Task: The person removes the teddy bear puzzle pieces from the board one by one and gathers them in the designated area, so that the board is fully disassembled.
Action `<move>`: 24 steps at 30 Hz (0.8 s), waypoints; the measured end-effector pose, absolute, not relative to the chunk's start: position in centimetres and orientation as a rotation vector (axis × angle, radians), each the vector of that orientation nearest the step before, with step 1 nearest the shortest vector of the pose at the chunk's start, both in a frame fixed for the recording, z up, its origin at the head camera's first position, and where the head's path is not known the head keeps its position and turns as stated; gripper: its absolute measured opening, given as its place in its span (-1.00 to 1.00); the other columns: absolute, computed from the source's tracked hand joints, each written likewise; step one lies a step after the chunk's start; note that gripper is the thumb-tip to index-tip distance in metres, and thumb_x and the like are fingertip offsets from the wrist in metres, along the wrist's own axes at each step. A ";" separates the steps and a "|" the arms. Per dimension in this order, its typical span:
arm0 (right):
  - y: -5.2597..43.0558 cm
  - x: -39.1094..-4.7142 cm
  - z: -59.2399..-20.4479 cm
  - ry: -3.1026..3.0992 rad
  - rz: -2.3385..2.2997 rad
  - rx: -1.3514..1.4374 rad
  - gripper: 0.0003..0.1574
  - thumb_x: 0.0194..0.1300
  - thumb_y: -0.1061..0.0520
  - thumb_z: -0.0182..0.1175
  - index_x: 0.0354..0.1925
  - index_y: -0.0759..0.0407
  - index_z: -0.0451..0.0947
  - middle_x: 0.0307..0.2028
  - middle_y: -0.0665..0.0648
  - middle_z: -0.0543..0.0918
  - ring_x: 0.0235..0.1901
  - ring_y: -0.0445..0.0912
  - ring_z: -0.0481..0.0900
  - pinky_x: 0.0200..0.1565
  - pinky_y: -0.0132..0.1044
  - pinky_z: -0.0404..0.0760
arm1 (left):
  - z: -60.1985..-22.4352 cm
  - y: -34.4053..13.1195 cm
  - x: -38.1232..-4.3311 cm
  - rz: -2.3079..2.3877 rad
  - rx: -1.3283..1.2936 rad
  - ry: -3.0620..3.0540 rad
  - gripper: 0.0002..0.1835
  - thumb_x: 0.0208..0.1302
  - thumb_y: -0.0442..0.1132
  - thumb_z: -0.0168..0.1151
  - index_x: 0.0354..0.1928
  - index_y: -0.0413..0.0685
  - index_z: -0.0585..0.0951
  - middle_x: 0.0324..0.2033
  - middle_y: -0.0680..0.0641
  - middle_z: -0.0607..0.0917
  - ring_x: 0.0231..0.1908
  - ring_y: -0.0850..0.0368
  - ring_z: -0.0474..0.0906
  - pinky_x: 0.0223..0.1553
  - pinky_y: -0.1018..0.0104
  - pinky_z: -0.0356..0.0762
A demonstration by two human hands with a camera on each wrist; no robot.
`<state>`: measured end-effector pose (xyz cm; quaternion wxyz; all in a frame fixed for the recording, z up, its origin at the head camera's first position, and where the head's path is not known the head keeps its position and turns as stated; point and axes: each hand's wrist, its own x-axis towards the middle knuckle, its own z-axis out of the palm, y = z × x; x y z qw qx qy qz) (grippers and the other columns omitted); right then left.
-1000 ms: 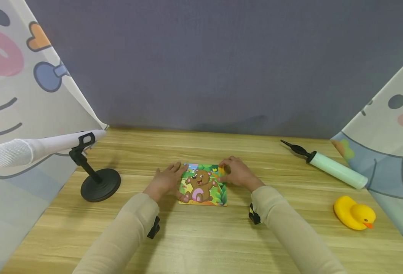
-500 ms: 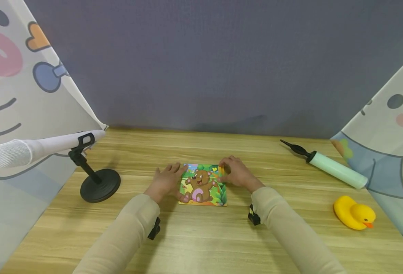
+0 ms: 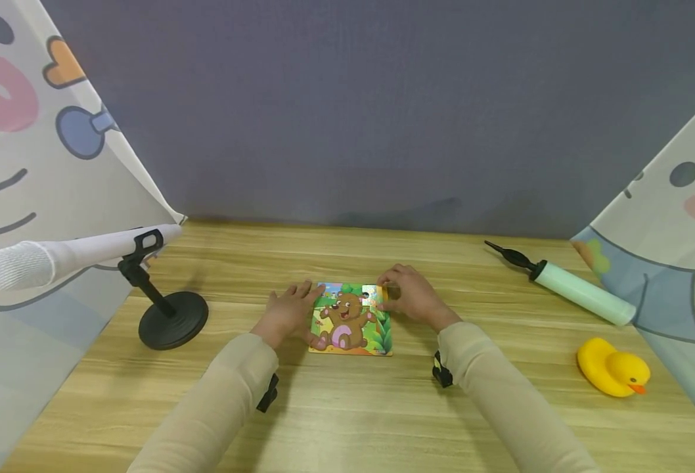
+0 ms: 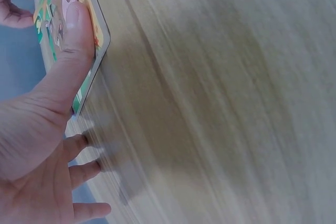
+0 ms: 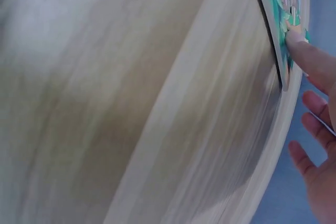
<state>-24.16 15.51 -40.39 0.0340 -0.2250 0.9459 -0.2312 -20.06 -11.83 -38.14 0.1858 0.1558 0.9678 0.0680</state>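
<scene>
A square picture puzzle [image 3: 347, 325] of a brown bear lies flat on the wooden table in the head view. My left hand [image 3: 288, 315] rests at its left side, fingers spread. In the left wrist view, the thumb [image 4: 79, 32] presses on the puzzle's corner, while the other fingers reach beyond its edge. At the far right corner, my right hand [image 3: 412, 295] pinches a puzzle piece [image 3: 370, 294] between thumb and forefinger. That piece tilts up and catches the light. The right wrist view shows the right thumb [image 5: 296, 43] on the piece, other fingers loosely bent.
To the left stands a white microphone [image 3: 75, 253] on a black stand [image 3: 173, 320]. A pale green hand pump [image 3: 584, 292] lies at the right, with a yellow rubber duck [image 3: 610, 368] nearer me. A grey panel [image 3: 347, 118] rises behind the table [image 3: 347, 420].
The far right puzzle piece has tipped up and now shines, pinched by my right hand, which has shifted slightly. The left hand stays in place.
</scene>
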 end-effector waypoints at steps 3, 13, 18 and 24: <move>15.9 -24.1 -40.2 2.920 -0.744 -0.671 -0.41 0.21 -0.03 0.50 0.15 0.10 0.60 0.19 0.14 0.55 0.30 0.19 0.40 0.32 0.16 0.39 | -38.1 -11.8 -20.1 0.197 0.435 2.722 0.36 -0.16 0.23 0.58 0.63 -0.03 0.03 0.58 -0.28 0.00 0.52 -0.36 -0.03 0.38 -0.50 -0.07; 19.2 -23.9 -38.9 2.880 -0.922 -0.601 -0.42 0.23 0.00 0.49 0.18 0.10 0.62 0.19 0.20 0.56 0.26 0.25 0.44 0.27 0.24 0.42 | -38.0 -11.9 -20.0 0.173 0.436 2.726 0.36 -0.13 0.27 0.57 0.63 -0.01 0.01 0.59 -0.27 -0.01 0.53 -0.35 -0.04 0.38 -0.50 -0.04; 21.5 -23.6 -39.2 2.872 -0.901 -0.550 -0.41 0.25 -0.02 0.46 0.20 0.13 0.60 0.16 0.24 0.56 0.22 0.26 0.46 0.20 0.25 0.47 | -38.0 -12.0 -19.9 0.179 0.437 2.726 0.35 -0.13 0.26 0.58 0.63 -0.04 0.03 0.58 -0.28 0.01 0.52 -0.37 -0.02 0.37 -0.51 -0.04; 23.6 -23.3 -39.9 2.837 -0.903 -0.497 -0.43 0.28 -0.01 0.45 0.18 0.17 0.61 0.15 0.28 0.56 0.20 0.29 0.47 0.19 0.28 0.47 | -38.0 -12.0 -19.9 0.179 0.444 2.728 0.34 -0.12 0.25 0.59 0.63 -0.04 0.03 0.58 -0.28 0.02 0.52 -0.35 -0.02 0.36 -0.52 -0.04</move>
